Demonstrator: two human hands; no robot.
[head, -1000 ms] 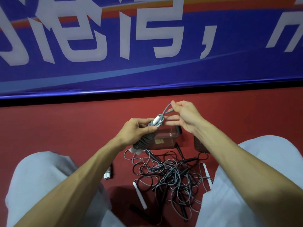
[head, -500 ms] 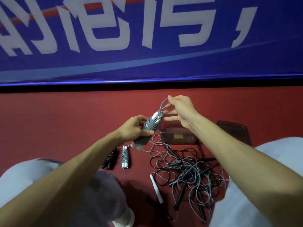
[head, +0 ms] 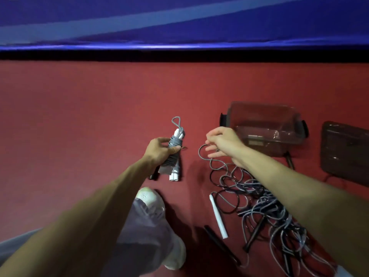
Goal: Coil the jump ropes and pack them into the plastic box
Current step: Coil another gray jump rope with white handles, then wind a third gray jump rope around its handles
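My left hand [head: 160,151] grips a coiled grey jump rope [head: 175,141] around its middle, its white handle ends and a small loop sticking up. The bundle hangs just over the red floor, above two coiled ropes lying there, one with white handles [head: 174,176] and one black [head: 153,176]. My right hand [head: 221,144] hovers with its fingers loosely spread over a grey loop [head: 201,153] at the top of the tangled rope pile [head: 269,206]. I cannot tell whether a finger touches the loop. The clear plastic box [head: 287,116] stands open just right of that hand.
The box's dark lid [head: 345,154] lies on the floor at the far right. A loose white handle [head: 218,215] and a black handle [head: 219,244] lie in front of the pile. My shoe [head: 151,198] and knee are below the left hand. A blue banner [head: 179,21] stands behind.
My right hand has let go of the bundle's loop and dropped right toward the tangled pile. My left hand has carried the coiled rope down and left toward the floor.
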